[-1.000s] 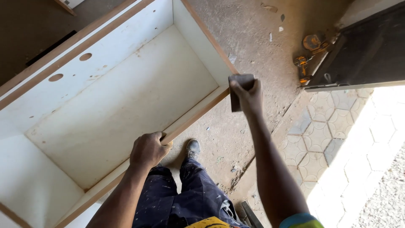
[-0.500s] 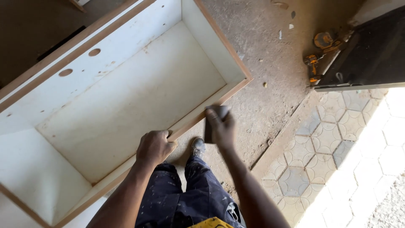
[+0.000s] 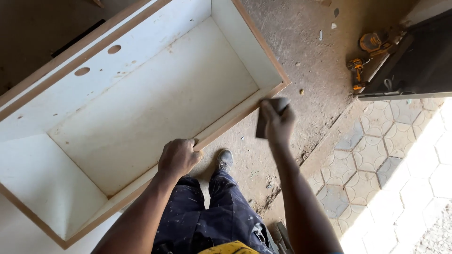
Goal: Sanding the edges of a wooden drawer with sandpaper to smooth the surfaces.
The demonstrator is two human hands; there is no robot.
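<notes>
A large open cabinet carcass (image 3: 141, 94), white inside with bare wood-coloured edging, lies on a dusty concrete floor (image 3: 301, 51), its long axis running from the lower left of the view up toward the upper right. The left hand (image 3: 178, 157) is closed over the near long rim of the carcass, fingers curled over the top edge just left of the rim's middle. The right hand (image 3: 278, 123) is clamped on a small dark sanding block (image 3: 264, 123) held at the near right corner of the carcass, just beside the edging; whether the block touches the wood cannot be told. The block's long axis stands roughly upright in the view, its upper end pointing toward that corner. Two round holes (image 3: 98, 60) show in the far long wall. A dark shoe (image 3: 225, 160) and paint-flecked dark trousers (image 3: 207, 211) sit below the near rim. On the floor toward the upper right lie a yellow drill (image 3: 357, 70) and a yellow tape measure (image 3: 372, 41), beside a dark panel (image 3: 414, 61); hexagonal paving (image 3: 376, 155) borders the concrete at the right.
</notes>
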